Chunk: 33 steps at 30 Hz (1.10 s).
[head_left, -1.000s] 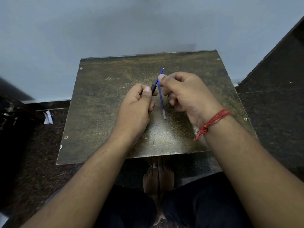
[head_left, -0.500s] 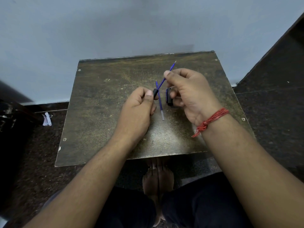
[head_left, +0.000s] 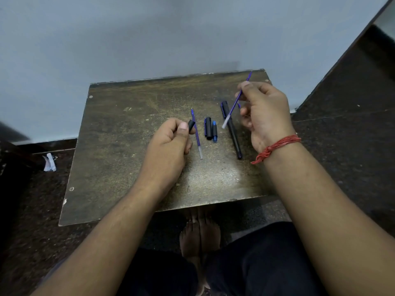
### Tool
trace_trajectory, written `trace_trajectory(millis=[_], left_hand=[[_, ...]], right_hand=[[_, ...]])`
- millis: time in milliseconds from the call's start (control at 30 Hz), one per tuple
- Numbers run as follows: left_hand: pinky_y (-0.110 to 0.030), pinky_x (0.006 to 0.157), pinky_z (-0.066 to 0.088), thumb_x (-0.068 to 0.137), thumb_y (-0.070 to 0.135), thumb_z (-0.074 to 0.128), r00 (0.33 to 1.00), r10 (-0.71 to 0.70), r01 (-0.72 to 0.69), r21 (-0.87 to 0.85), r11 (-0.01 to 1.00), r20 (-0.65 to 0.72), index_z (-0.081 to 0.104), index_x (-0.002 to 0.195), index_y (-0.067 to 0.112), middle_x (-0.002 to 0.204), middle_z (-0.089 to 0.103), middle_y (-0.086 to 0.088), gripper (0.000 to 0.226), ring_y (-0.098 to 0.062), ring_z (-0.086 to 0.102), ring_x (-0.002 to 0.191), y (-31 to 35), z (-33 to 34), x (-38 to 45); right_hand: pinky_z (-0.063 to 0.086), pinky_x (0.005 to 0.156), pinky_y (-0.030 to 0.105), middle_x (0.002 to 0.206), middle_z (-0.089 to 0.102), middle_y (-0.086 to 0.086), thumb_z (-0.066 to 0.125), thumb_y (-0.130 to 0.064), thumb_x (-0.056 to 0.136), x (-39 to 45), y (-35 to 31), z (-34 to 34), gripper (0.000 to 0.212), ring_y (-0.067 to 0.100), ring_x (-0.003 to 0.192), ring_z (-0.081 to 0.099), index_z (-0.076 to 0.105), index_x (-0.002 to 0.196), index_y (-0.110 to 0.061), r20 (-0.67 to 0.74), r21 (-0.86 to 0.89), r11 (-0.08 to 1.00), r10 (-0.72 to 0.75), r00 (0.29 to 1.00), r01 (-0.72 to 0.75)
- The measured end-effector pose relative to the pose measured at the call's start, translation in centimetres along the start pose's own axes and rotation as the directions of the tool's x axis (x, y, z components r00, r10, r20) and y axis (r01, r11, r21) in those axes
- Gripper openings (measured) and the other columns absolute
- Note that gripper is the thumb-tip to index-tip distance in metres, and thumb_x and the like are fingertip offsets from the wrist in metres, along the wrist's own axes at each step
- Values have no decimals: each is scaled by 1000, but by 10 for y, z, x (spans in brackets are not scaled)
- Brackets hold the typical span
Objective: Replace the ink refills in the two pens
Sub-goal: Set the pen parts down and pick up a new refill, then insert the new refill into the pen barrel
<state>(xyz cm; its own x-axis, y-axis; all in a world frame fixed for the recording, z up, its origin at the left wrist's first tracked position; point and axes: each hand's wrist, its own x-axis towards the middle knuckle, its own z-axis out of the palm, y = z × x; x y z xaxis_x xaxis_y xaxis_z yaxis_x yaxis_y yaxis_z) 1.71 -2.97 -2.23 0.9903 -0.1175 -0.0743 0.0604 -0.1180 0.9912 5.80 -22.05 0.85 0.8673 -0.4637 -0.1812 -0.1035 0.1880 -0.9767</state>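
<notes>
Right hand [head_left: 264,110] pinching blue refill [head_left: 236,101], left hand [head_left: 171,144] gripping black pen barrel [head_left: 191,125], no legible writing.

Blue refill [head_left: 235,103] raised, black pen [head_left: 232,129] flat.

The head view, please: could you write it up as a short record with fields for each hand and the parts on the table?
left hand: grips a black pen barrel
right hand: pinches a blue refill above the table
table: second blue refill, black cap, small blue-tipped piece, long black pen
wrist: red thread on the right
</notes>
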Motion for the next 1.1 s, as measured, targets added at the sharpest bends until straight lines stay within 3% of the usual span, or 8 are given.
trace_trajectory(millis=[100, 167, 267, 333, 433, 533, 733, 1100], left_hand=[[-27, 50, 23, 104, 37, 42, 1000, 4, -4, -1, 1000, -1, 54, 100, 0, 62, 46, 7, 39, -9, 28, 46, 0, 0, 0], [-26, 49, 22, 105, 34, 42, 1000, 4, -4, -14, 1000, 0, 54, 101, 0, 61, 46, 8, 36, -8, 28, 45, -1, 0, -1], [-25, 48, 22, 105, 35, 42, 1000, -1, 1, -21, 1000, -2, 54, 101, 0, 60, 46, 9, 37, -8, 27, 45, -1, 0, 0], [-24, 48, 23, 104, 37, 43, 1000, -3, 3, -23, 1000, -4, 54, 100, 1, 60, 47, 9, 38, -9, 28, 45, -1, 0, 0], [-24, 47, 23, 102, 40, 44, 1000, -2, 2, -34, 999, 3, 54, 98, 2, 60, 47, 9, 40, -10, 29, 45, -1, -1, -1], [-26, 49, 23, 99, 44, 44, 1000, -6, 6, -30, 1000, 6, 54, 96, 4, 60, 46, 7, 41, -11, 29, 47, -1, -2, -1], [-26, 49, 23, 99, 43, 44, 1000, -6, 6, -38, 999, 5, 54, 95, 5, 60, 46, 8, 40, -11, 28, 46, -1, -2, 0], [-25, 48, 24, 102, 38, 43, 1000, -6, 6, -33, 999, 2, 56, 97, 6, 60, 47, 9, 35, -9, 30, 46, 2, -2, -2]], right_hand=[[31, 36, 19, 72, 64, 0, 65, -17, 93, 2, 0, -5, 8, 7, 43, 45, 69, 89, -11, 8, -100, 995, -9, 1000, 10], [42, 46, 21, 71, 64, -4, 66, -20, 92, 6, -3, -10, 12, 5, 50, 51, 73, 88, -11, -22, -246, 965, -101, 995, 93], [48, 71, 23, 82, 69, -8, 64, -29, 92, 15, -4, -22, 14, 6, 75, 62, 73, 86, -21, 29, -622, 743, -294, 955, 248], [49, 71, 27, 87, 69, -8, 62, -35, 92, 18, -1, -29, 13, 12, 80, 62, 72, 88, -26, 56, -774, 584, -323, 945, 245], [43, 66, 29, 88, 67, -8, 63, -40, 91, 23, 5, -32, 13, 17, 78, 60, 68, 86, -29, 59, -879, 428, -337, 940, 208], [40, 66, 30, 90, 66, -4, 64, -39, 90, 26, 10, -34, 13, 21, 79, 59, 66, 86, -27, 94, -918, 341, -307, 947, 202], [41, 68, 32, 96, 66, -3, 64, -38, 90, 29, 14, -36, 13, 21, 82, 58, 60, 84, -28, 111, -927, 327, -224, 968, 182], [39, 67, 31, 94, 65, -3, 58, -37, 93, 25, 9, -35, 12, 20, 82, 59, 62, 90, -26, 92, -916, 362, -232, 968, 174]])
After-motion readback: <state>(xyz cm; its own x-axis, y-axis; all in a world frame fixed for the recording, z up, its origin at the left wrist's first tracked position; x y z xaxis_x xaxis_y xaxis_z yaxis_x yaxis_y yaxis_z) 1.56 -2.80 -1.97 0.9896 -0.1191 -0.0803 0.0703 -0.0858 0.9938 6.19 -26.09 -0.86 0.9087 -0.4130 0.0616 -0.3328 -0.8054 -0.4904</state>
